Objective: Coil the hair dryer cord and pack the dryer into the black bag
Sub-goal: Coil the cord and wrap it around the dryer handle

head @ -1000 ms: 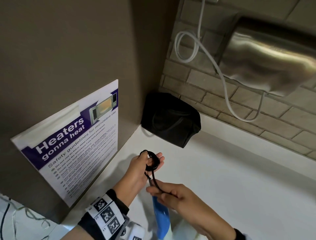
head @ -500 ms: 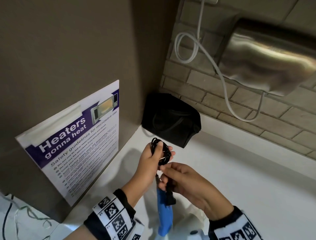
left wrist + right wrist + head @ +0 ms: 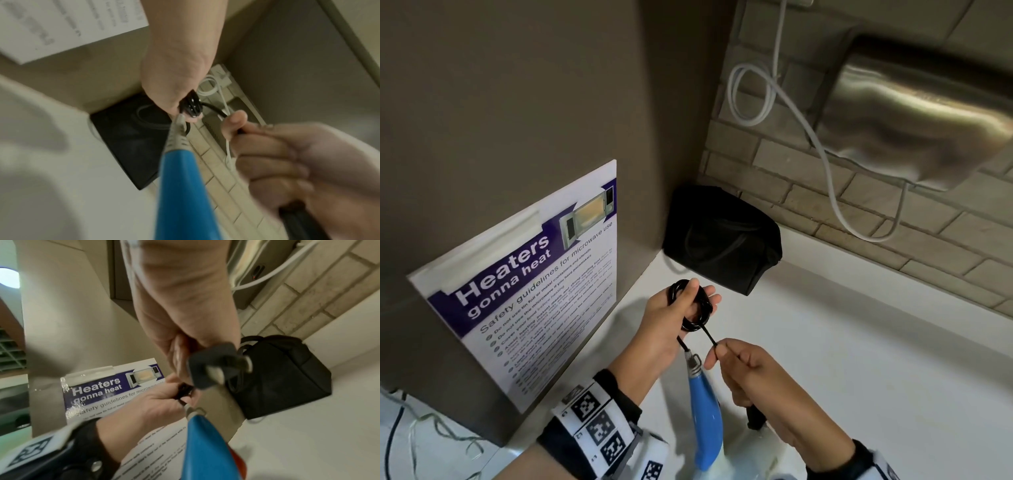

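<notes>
My left hand [image 3: 681, 308] holds a small coil of black cord [image 3: 700, 310] looped around its fingers, thumb pressed on top. From the coil a short taut stretch runs to my right hand [image 3: 743, 370], which grips the cord's end in a fist; the black plug [image 3: 213, 366] sticks out below it. The blue hair dryer handle [image 3: 705, 411] hangs below the coil between both hands, its grey strain relief [image 3: 177, 134] pointing up. The black bag [image 3: 722, 240] sits closed in the counter's back corner, just beyond the left hand.
A microwave safety poster [image 3: 527, 287] is taped on the brown wall at left. A steel hand dryer [image 3: 914, 120] with a looped white cable [image 3: 753, 96] hangs on the brick wall. The white counter [image 3: 859, 359] stretches to the right.
The right hand has pulled back down and to the right, drawing the remaining cord taut from the coil. The left hand kept hold of the coil and barely moved.
</notes>
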The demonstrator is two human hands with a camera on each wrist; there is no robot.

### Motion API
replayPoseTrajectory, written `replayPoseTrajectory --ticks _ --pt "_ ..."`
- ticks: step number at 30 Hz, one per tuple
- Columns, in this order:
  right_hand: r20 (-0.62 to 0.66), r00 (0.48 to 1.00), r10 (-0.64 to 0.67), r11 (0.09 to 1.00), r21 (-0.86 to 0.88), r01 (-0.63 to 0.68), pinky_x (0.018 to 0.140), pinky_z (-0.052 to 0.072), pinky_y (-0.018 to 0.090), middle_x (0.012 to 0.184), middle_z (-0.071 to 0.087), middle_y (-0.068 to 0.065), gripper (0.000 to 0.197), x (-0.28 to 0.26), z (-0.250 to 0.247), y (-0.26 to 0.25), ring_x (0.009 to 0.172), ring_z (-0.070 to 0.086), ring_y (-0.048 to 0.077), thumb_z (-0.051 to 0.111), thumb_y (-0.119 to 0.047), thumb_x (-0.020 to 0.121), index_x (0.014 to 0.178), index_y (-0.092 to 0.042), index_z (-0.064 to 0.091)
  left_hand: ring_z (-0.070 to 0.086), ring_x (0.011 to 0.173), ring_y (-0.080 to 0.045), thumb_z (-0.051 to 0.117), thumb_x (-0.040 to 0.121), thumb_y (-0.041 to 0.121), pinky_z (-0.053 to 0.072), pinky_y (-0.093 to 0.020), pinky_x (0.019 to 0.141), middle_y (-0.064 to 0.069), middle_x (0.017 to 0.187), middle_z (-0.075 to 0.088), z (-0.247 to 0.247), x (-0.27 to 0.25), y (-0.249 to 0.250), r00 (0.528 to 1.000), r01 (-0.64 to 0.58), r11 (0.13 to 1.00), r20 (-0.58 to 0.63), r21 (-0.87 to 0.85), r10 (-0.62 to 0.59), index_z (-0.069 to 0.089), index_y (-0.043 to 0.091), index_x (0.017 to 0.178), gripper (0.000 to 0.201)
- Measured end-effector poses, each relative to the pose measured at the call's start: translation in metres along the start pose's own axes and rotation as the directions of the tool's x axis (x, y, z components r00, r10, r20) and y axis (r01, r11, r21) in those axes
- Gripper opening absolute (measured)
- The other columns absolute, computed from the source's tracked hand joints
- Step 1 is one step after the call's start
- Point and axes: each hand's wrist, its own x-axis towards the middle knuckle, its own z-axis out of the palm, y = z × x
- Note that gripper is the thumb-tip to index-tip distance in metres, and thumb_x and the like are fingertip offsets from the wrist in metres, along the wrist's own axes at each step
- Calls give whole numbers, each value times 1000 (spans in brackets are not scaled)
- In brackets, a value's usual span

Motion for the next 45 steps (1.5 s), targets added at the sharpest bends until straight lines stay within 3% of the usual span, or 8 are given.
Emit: replayPoseTrajectory --ticks 6,12,18,23,31,36,41,45 --pt "55 998 7 997 -77 -3 64 49 17 81 68 5 33 7 -14 2 64 63 8 33 -7 101 80 -9 57 73 84 -25 60 92 20 57 -40 86 -13 92 71 6 -6 8 999 43 992 28 -120 -40 60 -3 103 26" --pt "80 997 0 1000 15 -1 59 37 16 75 65 -7 26 10 -15 -14 56 40 7 49 -29 97 107 -7 58 71 69 -19 60 91 28 54 -36 69 -1 66 68 18 -17 5 993 -119 973 3 198 121 63 11 75 24" --pt "-66 997 34 997 78 -29 43 22 20 49 32 -9 33 21 -4 -18 44 23 8 46 -39 96 78 -15 60 69 77 -25 60 91 29 50 -29 50 -9 77 73 14 -17 8 997 -74 982 50 176 66 70 15 77 22" --pt "-125 992 -32 999 -35 28 46 19 27 46 27 -11 38 20 0 -7 47 19 12 40 -34 99 66 -22 56 73 78 -21 61 91 19 60 -34 76 -8 83 73 6 -12 15 1000 9 995 24 -101 -7 63 -2 97 22" --pt "-87 993 -81 997 -9 80 46 19 24 45 29 -12 22 20 -3 -13 46 19 11 52 -47 91 98 -30 64 68 66 -13 61 91 29 55 -28 67 0 67 69 15 -18 8 998 -52 990 34 128 48 65 10 75 25" --pt "-125 986 -112 990 76 122 46 19 23 43 29 -12 17 21 -9 -16 45 18 10 57 -34 92 96 -23 70 70 91 -17 58 91 29 53 -33 86 -5 91 76 8 -18 24 989 4 995 148 99 -18 74 14 87 22" --pt "-36 977 -209 970 -130 203 49 29 11 42 43 -15 24 18 -14 -15 42 36 4 51 -30 95 98 -18 71 67 79 -18 61 90 28 52 -37 83 -1 72 69 8 -17 18 998 10 994 54 106 -15 66 10 82 21" --pt "-13 951 -310 833 -485 266 69 43 18 75 67 -10 26 22 -23 1 68 56 3 52 -25 95 78 -28 71 67 71 -13 61 91 30 49 -31 79 3 67 68 8 -16 12 999 -39 988 12 152 37 64 14 77 22"
